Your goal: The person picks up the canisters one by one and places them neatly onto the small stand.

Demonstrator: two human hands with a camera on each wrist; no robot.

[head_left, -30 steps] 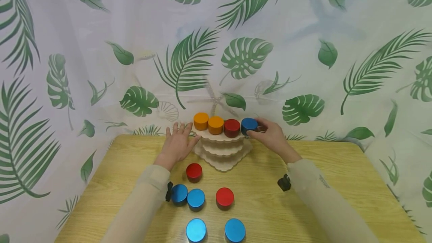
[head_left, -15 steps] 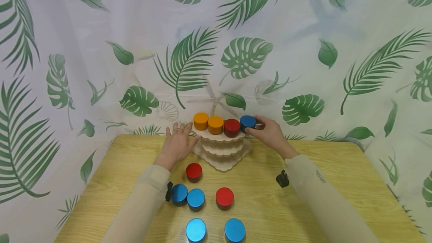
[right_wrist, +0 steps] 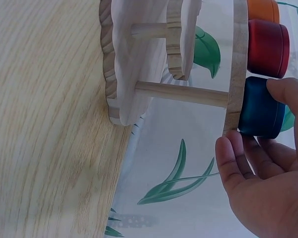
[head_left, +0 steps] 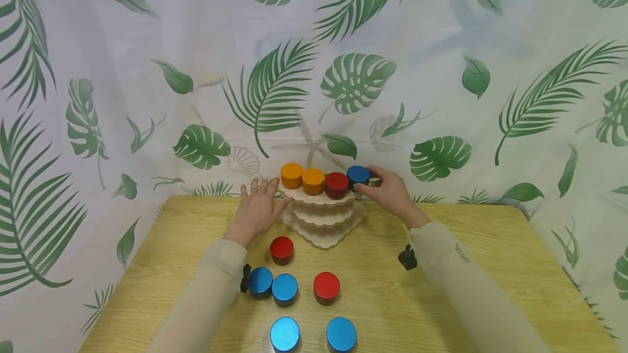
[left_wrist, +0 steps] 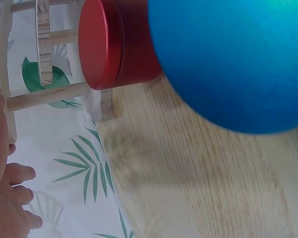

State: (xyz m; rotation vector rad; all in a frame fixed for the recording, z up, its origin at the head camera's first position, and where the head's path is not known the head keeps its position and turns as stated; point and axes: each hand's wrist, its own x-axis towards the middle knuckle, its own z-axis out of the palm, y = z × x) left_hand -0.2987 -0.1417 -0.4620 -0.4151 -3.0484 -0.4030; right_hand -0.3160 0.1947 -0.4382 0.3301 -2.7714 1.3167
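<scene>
On the top tier of a wooden tiered stand (head_left: 324,237) with scalloped edges, my right hand (head_left: 392,194) holds a blue round tin (head_left: 358,176) at the right end. In the right wrist view its thumb lies on the blue tin (right_wrist: 260,110) and the fingers are below, by the shelf edge. Left of that tin stand a red tin (head_left: 337,186) and two orange tins (head_left: 313,181). Fingers spread, my left hand (head_left: 256,208) touches the left edge of the top tier. Its palm side is hidden in the head view.
On the wooden table (head_left: 392,287), in front of the stand, are two red tins (head_left: 326,287) and several blue tins (head_left: 285,289). One blue tin is close to my left wrist. Behind the table hangs a white cloth (head_left: 441,113) with green leaves.
My right hand has slid the blue tin a little left and back along the top tier, towards the red tin. The left hand has stayed in place.
</scene>
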